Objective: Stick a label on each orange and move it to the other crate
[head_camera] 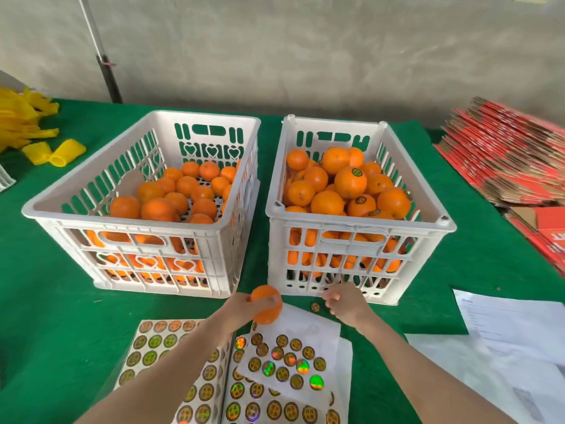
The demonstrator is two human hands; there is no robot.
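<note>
Oranges (350,182) with labels lie in the right crate (360,223), and plain ones lie in the left crate (122,223). Your left hand (241,307) curls round one orange (266,313) just in front of the crates, above the sticker sheets (308,328). Your right hand (345,304) has bent fingers right beside a loose label (315,307), but it is too small to tell if they hold it.

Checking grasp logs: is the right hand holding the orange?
No, the left hand grips the orange; the right hand holds no fruit.
</note>
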